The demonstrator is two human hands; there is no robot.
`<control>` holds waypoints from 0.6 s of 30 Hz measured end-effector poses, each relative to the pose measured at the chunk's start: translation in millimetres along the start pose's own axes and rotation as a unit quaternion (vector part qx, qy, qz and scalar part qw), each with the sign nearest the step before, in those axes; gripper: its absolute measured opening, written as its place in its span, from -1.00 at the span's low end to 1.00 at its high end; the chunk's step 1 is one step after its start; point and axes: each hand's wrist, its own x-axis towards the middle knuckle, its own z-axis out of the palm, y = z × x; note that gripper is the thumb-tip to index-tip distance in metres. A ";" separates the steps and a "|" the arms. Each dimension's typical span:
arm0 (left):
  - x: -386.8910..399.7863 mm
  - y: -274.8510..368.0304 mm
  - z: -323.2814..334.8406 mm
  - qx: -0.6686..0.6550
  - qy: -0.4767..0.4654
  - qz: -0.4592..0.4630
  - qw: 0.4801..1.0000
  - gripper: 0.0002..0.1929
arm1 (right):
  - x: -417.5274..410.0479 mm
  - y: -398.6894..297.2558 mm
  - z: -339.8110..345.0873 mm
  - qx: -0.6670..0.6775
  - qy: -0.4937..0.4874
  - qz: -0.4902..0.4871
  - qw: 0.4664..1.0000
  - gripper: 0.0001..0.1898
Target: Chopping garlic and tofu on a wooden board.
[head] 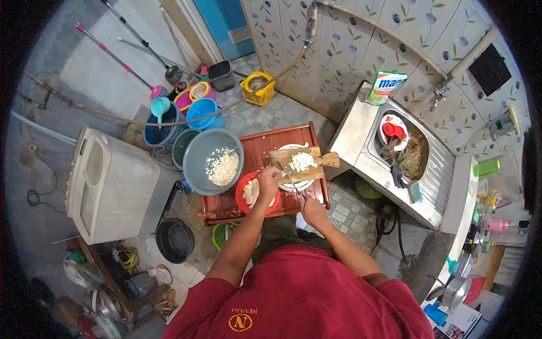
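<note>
A wooden cutting board with a handle lies across a white plate on a low red-brown wooden table. A pile of chopped white pieces rests on the board. My right hand grips a knife whose blade points up and left to the board's near edge. My left hand is beside the blade tip with its fingertips together; whether they hold a piece cannot be told. Below it stands a red basket with larger white pieces. A grey basin holds many small white pieces.
Buckets, among them a light-blue one, stand beyond the basin. At right is a steel sink with dishes. A hose crosses above the floor. At left stand a white washing machine and a black basin.
</note>
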 end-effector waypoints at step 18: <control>1.0 -6.9 0.4 -0.003 -0.014 0.024 1.000 -0.93 | 21.2 15.0 33.4 -0.079 -0.023 0.027 0.996 -0.48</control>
